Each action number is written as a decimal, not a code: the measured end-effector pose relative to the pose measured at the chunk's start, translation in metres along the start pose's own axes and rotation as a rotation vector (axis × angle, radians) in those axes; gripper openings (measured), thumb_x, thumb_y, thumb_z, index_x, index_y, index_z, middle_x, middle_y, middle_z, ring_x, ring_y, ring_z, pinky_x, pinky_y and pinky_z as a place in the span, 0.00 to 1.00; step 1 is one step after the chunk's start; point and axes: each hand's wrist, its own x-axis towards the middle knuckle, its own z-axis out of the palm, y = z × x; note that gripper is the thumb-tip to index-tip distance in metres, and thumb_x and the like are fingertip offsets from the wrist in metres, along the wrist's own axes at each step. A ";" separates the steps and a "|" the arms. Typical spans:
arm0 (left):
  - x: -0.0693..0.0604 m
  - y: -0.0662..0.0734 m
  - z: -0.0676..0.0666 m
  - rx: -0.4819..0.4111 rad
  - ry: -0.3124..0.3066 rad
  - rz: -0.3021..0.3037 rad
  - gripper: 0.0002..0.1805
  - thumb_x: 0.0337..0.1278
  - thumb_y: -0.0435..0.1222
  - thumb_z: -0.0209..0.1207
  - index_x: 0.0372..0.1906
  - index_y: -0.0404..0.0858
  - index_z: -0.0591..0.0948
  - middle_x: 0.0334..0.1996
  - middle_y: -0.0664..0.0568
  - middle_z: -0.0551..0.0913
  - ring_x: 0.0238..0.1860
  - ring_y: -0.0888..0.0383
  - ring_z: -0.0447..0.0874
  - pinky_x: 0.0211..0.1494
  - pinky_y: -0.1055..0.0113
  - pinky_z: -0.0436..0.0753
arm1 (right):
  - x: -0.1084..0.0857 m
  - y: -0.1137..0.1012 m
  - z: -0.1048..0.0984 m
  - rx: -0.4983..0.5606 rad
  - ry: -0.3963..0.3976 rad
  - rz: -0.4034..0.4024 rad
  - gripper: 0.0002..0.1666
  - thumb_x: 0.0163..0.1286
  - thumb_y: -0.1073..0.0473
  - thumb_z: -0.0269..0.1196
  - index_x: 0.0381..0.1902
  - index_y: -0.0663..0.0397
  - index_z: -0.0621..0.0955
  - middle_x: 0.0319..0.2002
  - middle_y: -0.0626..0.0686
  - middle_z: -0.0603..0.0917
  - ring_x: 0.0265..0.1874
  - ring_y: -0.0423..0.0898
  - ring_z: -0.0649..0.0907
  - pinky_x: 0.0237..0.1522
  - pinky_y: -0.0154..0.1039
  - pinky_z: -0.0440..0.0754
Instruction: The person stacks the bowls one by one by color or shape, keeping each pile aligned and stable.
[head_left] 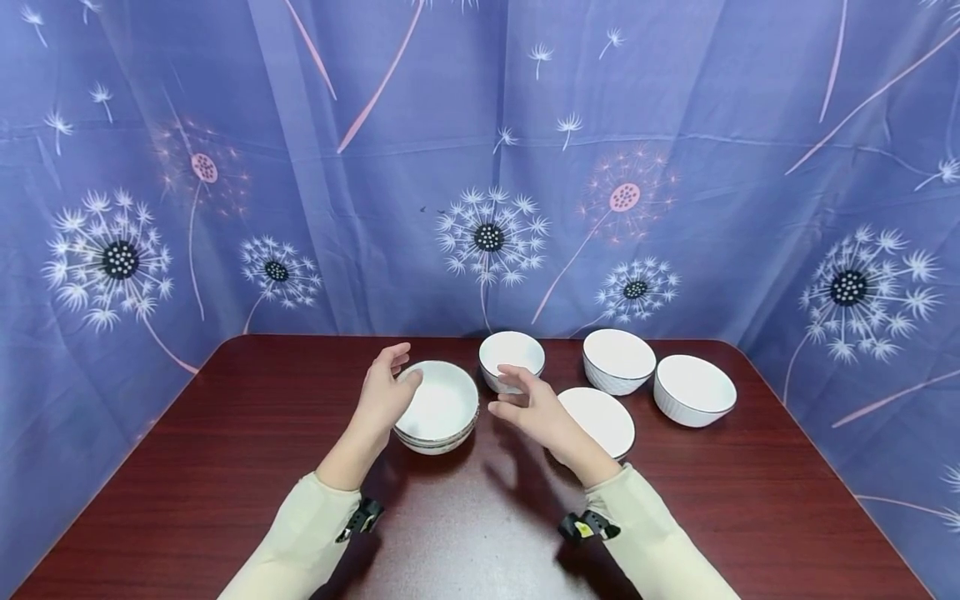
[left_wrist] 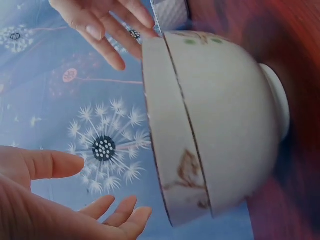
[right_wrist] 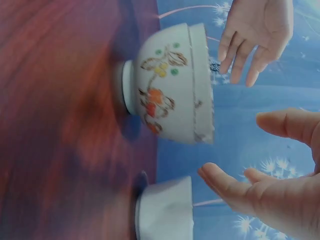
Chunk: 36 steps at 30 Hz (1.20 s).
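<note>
Two nested white bowls with brown rims stand upright on the table, left of the middle. Orange flowers and brown leaves decorate their outsides in the right wrist view. My left hand hovers at the stack's left side, thumb spread from the loosely bent fingers; the left wrist view shows it apart from the rim. On the other side, my right hand hangs in the air with thumb and fingers apart, holding nothing. A small white bowl sits behind the right fingers, and another white bowl is partly hidden by the right forearm.
Two more white bowls stand at the right: a textured one towards the back and a ribbed one beside it. The dark red table backs onto a blue dandelion-print curtain.
</note>
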 end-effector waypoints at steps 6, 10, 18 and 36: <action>-0.002 0.005 0.012 -0.033 0.013 0.031 0.28 0.61 0.27 0.53 0.67 0.31 0.65 0.63 0.36 0.66 0.66 0.40 0.58 0.70 0.51 0.60 | -0.001 -0.003 -0.019 0.015 0.007 -0.058 0.33 0.67 0.68 0.59 0.68 0.68 0.63 0.63 0.70 0.69 0.59 0.66 0.74 0.56 0.48 0.77; -0.004 0.010 0.019 -0.041 0.029 0.056 0.28 0.59 0.27 0.53 0.67 0.31 0.66 0.63 0.37 0.68 0.66 0.40 0.61 0.69 0.51 0.61 | -0.004 -0.002 -0.033 0.007 0.036 -0.090 0.32 0.68 0.69 0.58 0.67 0.68 0.64 0.63 0.70 0.69 0.59 0.65 0.74 0.57 0.47 0.76; -0.009 0.020 0.033 -0.110 0.038 0.098 0.27 0.59 0.26 0.52 0.66 0.32 0.67 0.62 0.39 0.69 0.65 0.43 0.63 0.69 0.52 0.63 | -0.009 0.005 -0.065 -0.008 0.086 -0.113 0.32 0.70 0.65 0.59 0.69 0.61 0.64 0.65 0.65 0.69 0.62 0.61 0.72 0.56 0.40 0.77; -0.016 0.032 0.075 -0.274 -0.032 0.185 0.26 0.61 0.24 0.51 0.65 0.30 0.67 0.60 0.36 0.70 0.63 0.42 0.66 0.67 0.51 0.66 | -0.020 0.019 -0.121 -0.034 0.276 -0.159 0.35 0.72 0.63 0.57 0.72 0.64 0.58 0.66 0.65 0.67 0.57 0.42 0.76 0.51 0.23 0.74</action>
